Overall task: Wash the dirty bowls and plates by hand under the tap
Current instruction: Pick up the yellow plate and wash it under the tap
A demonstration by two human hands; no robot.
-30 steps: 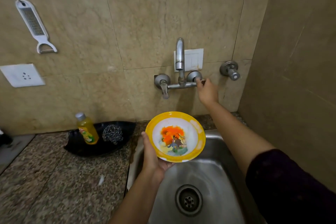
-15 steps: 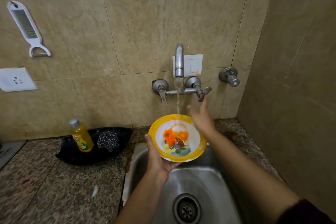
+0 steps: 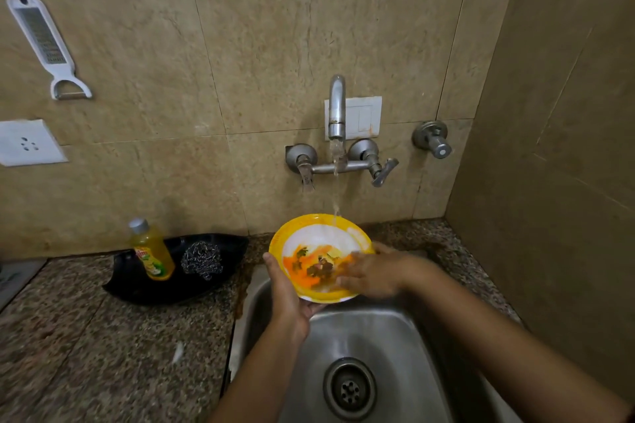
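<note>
A yellow-rimmed bowl with a white inside and orange and green food smears is held over the steel sink. My left hand grips the bowl from below at its left rim. My right hand, blurred by motion, lies flat with fingers spread inside the bowl on its right side. The wall tap runs, and its thin stream falls onto the bowl's far rim.
A yellow dish-soap bottle and a steel scrubber sit in a black tray on the granite counter left of the sink. The drain is below. A grater and a socket hang on the wall. A side wall closes the right.
My right hand left the tap's right lever, came down and went into the bowl. Water started running. The left hand kept the bowl under the spout.
</note>
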